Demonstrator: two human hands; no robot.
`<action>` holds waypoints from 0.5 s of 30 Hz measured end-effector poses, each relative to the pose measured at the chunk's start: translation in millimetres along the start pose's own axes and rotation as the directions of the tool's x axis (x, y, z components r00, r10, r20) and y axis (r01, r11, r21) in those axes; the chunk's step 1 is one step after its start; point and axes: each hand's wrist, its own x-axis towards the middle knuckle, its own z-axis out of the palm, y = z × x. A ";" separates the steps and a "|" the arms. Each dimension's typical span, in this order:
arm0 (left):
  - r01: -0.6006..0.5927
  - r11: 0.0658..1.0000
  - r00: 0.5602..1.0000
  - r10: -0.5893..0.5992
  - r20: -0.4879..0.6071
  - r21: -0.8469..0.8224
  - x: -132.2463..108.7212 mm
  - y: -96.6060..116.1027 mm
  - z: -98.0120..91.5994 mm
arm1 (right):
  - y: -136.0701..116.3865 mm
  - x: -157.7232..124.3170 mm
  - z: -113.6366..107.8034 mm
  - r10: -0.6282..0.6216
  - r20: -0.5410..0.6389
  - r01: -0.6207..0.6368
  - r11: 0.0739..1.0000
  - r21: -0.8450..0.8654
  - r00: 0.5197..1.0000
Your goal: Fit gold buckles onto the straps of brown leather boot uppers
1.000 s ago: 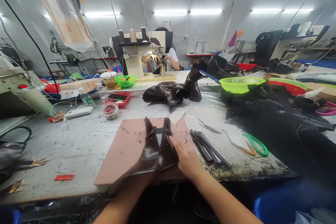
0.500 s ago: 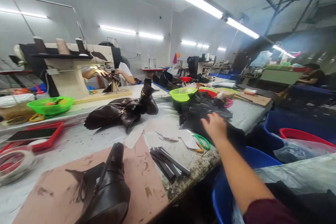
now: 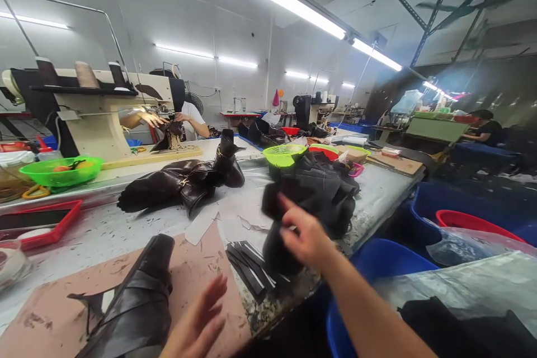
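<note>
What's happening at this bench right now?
A person is handling boot parts at a bench. Their right hand holds a black leather piece, lifted beside the dark pile. Their left hand is open, hovering beside a brown boot lying on the pink board. Across the bench, a co-worker sits at a sewing machine.
</note>
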 end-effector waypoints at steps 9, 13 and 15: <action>0.220 0.816 0.969 -0.245 0.024 -0.534 -3.1 83.2 14.2 | -89.0 -60.1 22.4 -0.201 0.330 -0.005 0.849 0.529 0.922; 0.123 0.766 0.972 -0.222 -0.081 -0.631 -12.3 119.1 -0.6 | -84.0 -80.1 33.9 -0.150 0.477 -0.111 0.873 0.476 0.866; 0.110 0.790 0.984 -0.173 -0.047 -0.604 -19.0 131.6 -14.2 | -71.9 -84.3 38.5 -0.180 0.629 -0.108 0.914 0.392 0.756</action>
